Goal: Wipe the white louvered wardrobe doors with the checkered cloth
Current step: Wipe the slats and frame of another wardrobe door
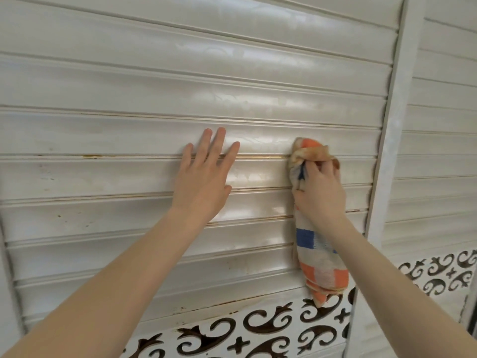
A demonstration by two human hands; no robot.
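Note:
The white louvered wardrobe door (129, 104) fills the view, its glossy horizontal slats showing brownish grime in the grooves. My left hand (204, 177) lies flat on the slats near the middle, fingers spread, holding nothing. To its right, my right hand (320, 192) grips the checkered cloth (320, 264), orange, blue and cream, with its bunched upper end pressed to a slat and its loose tail hanging down past my wrist.
A vertical white frame post (387, 151) separates this door from a second louvered door (438, 125) on the right. Below the slats runs a white panel with dark scroll cut-outs (258, 329).

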